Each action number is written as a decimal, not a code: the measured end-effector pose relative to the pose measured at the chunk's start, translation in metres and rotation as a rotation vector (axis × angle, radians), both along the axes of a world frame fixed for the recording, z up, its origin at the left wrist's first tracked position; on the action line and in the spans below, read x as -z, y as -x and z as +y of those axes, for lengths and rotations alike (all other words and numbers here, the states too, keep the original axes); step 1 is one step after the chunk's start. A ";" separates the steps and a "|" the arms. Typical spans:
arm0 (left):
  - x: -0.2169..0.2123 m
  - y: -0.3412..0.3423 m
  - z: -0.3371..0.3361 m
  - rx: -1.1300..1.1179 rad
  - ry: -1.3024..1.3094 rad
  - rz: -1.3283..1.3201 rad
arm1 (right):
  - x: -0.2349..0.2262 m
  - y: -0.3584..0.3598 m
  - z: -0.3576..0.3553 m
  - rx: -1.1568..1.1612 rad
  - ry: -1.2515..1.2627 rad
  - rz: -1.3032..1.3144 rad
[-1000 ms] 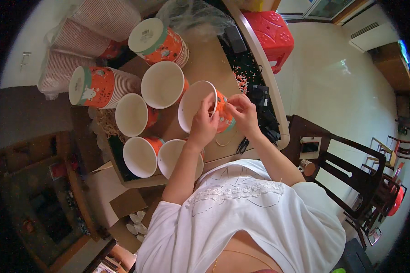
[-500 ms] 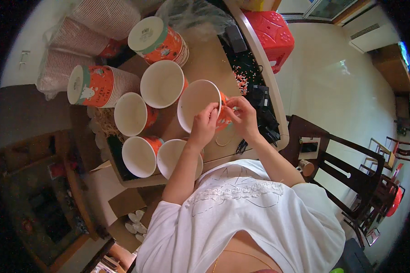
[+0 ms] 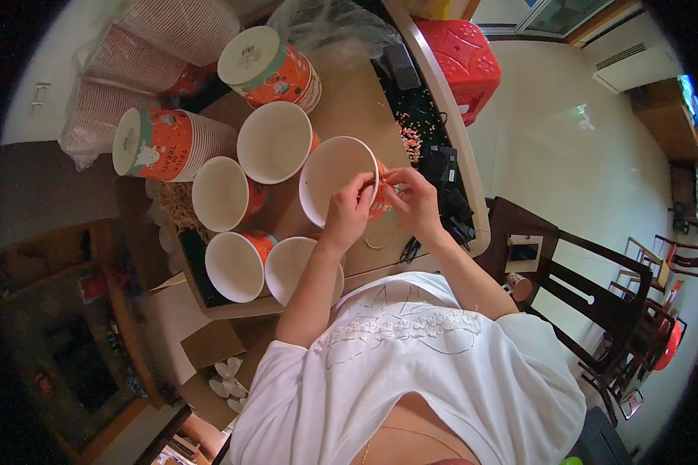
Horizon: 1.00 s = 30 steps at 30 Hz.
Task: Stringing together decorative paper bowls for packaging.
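Wooden table (image 3: 349, 101) carries 5 open paper buckets (image 3: 274, 142).

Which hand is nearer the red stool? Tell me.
Right. The right hand is at the cup's rim on the side toward the red stool; the left hand is farther from it.

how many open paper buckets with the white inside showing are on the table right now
5. One tilted in both hands, one behind it, one left of that, and two at the near edge. Lidded stacks may hide others.

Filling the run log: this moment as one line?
left hand: gripping paper bucket rim | right hand: pinching same rim | beside: four open buckets | surface: wooden table
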<state>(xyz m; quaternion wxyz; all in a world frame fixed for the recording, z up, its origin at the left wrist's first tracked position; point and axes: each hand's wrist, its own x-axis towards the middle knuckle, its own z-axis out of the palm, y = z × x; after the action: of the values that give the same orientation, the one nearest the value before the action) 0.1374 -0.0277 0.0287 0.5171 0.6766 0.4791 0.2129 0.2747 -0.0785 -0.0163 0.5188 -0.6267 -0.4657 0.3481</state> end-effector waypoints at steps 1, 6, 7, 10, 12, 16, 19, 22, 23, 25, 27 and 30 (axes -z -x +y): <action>0.001 0.000 0.000 0.000 0.000 0.000 | 0.000 0.000 0.000 -0.002 -0.005 -0.008; 0.008 0.000 -0.001 -0.006 0.081 -0.084 | -0.006 0.000 0.000 -0.021 0.009 -0.025; 0.009 0.000 -0.001 -0.009 0.081 -0.085 | -0.009 0.001 0.000 -0.026 0.033 0.015; 0.015 0.001 0.000 0.029 -0.081 0.019 | -0.002 0.001 -0.003 -0.040 0.054 -0.046; 0.020 0.001 0.002 0.086 -0.190 0.145 | 0.005 0.001 -0.005 -0.033 0.034 -0.018; 0.037 -0.002 0.001 0.021 -0.288 0.107 | -0.007 0.004 -0.009 -0.026 0.234 0.110; 0.041 0.000 0.004 -0.113 -0.148 0.095 | -0.019 0.011 -0.023 -0.060 0.180 -0.022; 0.037 -0.003 0.010 -0.178 0.459 -0.060 | -0.038 0.026 -0.028 -0.189 -0.036 -0.217; 0.063 0.002 0.012 -0.208 0.585 -0.195 | -0.047 0.035 -0.028 -0.286 0.027 -0.180; 0.067 -0.002 0.014 -0.215 0.716 -0.342 | -0.038 0.037 -0.034 -0.448 0.069 -0.433; 0.037 -0.003 0.014 -0.266 1.126 -0.474 | -0.050 0.033 -0.029 -0.473 0.000 -0.558; 0.083 0.003 0.005 -0.220 0.980 -0.554 | -0.077 0.012 -0.003 -0.517 0.216 -0.417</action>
<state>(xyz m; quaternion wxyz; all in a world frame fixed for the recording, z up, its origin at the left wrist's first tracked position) 0.1340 -0.0231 -0.0547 0.8514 0.2229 0.4362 0.1878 0.2630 -0.0818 0.0603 0.2380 -0.5968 -0.6655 0.3799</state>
